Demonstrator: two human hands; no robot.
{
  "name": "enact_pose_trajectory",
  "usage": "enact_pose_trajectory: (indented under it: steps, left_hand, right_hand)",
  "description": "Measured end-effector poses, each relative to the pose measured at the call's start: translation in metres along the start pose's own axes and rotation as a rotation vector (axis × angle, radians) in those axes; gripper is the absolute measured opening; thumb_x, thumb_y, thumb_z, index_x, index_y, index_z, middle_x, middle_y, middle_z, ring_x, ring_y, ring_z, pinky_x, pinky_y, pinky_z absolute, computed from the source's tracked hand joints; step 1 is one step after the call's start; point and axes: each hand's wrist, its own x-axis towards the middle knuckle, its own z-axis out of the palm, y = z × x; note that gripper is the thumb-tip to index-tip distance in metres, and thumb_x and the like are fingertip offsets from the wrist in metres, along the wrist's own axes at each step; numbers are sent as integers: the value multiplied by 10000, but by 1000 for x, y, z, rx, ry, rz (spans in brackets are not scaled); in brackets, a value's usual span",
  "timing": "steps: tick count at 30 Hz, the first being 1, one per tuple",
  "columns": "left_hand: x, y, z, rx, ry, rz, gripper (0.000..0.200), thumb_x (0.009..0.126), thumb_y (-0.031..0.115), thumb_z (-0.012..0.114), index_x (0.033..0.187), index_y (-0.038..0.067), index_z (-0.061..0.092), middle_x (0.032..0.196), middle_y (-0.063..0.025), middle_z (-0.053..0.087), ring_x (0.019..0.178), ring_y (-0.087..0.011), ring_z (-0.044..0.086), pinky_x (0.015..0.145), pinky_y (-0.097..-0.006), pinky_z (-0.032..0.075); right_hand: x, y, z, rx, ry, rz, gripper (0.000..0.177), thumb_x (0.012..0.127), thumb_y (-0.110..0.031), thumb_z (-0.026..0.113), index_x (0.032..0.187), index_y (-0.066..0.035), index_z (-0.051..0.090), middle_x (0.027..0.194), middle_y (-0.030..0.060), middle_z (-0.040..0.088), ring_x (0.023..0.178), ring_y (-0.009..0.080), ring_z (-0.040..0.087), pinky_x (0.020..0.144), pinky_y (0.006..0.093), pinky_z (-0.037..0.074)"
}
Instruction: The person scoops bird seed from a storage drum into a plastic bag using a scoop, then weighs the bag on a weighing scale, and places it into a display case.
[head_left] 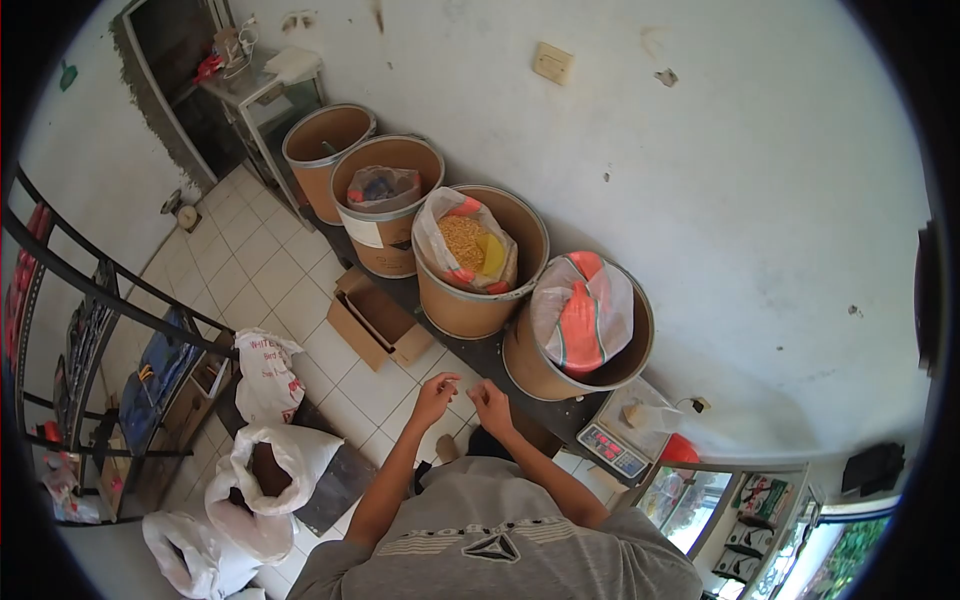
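My left hand (pixel 436 397) and my right hand (pixel 489 404) are raised in front of my chest, a small gap apart, with their fingers curled in. Whatever the fingertips may hold is too small to make out. Beyond them stands a row of brown drums. The nearest drum (pixel 525 365) holds a white and orange sack (pixel 584 318), its top folded over. In the neighbouring drum (pixel 455 308) an open sack (pixel 435 228) shows yellow grain (pixel 462 242) and a yellow scoop (pixel 491 255). Neither hand touches a drum.
Two more drums (pixel 378 245) (pixel 308 180) stand farther back. An open cardboard box (pixel 365 335) lies on the tiled floor. White sacks (pixel 268 375) (pixel 310 460) are at the left, beside a black shelf rack (pixel 130 305). A digital scale (pixel 613 451) sits at the right, near a glass case (pixel 740 470).
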Motion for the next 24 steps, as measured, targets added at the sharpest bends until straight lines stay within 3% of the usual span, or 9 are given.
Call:
enact_pose_trajectory:
  steps: [3, 6, 10, 12, 14, 19, 21, 22, 24]
  left_hand:
    - [11, 1, -16, -21, 50, -26, 227, 931, 141, 505, 1106, 56, 621, 775, -35, 602, 688, -106, 540, 622, -244, 449]
    - [30, 3, -29, -50, 86, -11, 217, 932, 136, 508, 1098, 61, 625, 769, -33, 599, 682, -104, 541, 620, -244, 449]
    - [71, 17, -50, -42, 98, -26, 210, 932, 129, 512, 1099, 64, 622, 773, -32, 596, 691, -102, 547, 631, -248, 457]
    - [100, 20, -58, -53, 91, -44, 215, 932, 130, 513, 1108, 64, 618, 774, -33, 596, 697, -103, 551, 633, -250, 460]
    - [127, 24, -65, -61, 90, -68, 219, 932, 130, 515, 1117, 64, 614, 775, -33, 595, 703, -103, 554, 636, -252, 464]
    - [196, 48, -71, -3, 136, -38, 159, 929, 169, 552, 1024, 52, 603, 744, -19, 579, 672, -103, 560, 605, -256, 472]
    - [221, 62, -70, -18, 173, -100, 154, 914, 196, 587, 949, 45, 586, 719, -17, 569, 655, -99, 558, 591, -256, 466]
    - [230, 69, -71, -33, 205, -153, 193, 899, 223, 622, 874, 39, 569, 694, -15, 559, 639, -94, 557, 576, -256, 460]
    - [245, 80, -74, 63, 212, -209, 259, 874, 265, 655, 820, 36, 545, 663, -20, 546, 616, -100, 543, 560, -263, 444]
  right_hand:
    - [37, -8, 10, 147, 72, -46, 324, 910, -277, 576, 760, 10, 584, 610, 184, 535, 531, 281, 517, 530, 372, 416]
    - [81, -17, 3, -157, 39, -33, 363, 921, -335, 555, 761, -10, 571, 619, 183, 537, 568, 366, 510, 545, 399, 425]
    - [156, -7, 0, -142, 85, 51, 356, 918, -299, 565, 742, 11, 555, 604, 179, 522, 541, 312, 520, 544, 390, 429]
    - [196, 17, 2, -32, 174, -9, 233, 884, -244, 611, 882, -11, 605, 673, 182, 597, 667, 390, 577, 592, 419, 461]
    - [230, 21, 0, 37, 209, 24, 218, 861, -212, 637, 961, -22, 600, 689, 169, 595, 668, 371, 576, 592, 402, 458]
    - [309, 17, -12, -39, 300, 73, 447, 799, -187, 709, 1182, -82, 506, 773, 106, 559, 686, 270, 611, 637, 389, 491]
    - [328, 6, -14, -286, 347, -9, 630, 759, -254, 737, 1285, -102, 424, 995, 161, 576, 850, 369, 628, 741, 459, 507]
    - [338, 5, -14, -284, 340, 7, 630, 759, -254, 737, 1285, -102, 424, 995, 161, 576, 850, 369, 628, 741, 459, 507]
    - [350, 4, -16, -358, 75, 241, 672, 747, -276, 728, 1308, -113, 397, 1176, 190, 533, 972, 438, 587, 807, 515, 490]
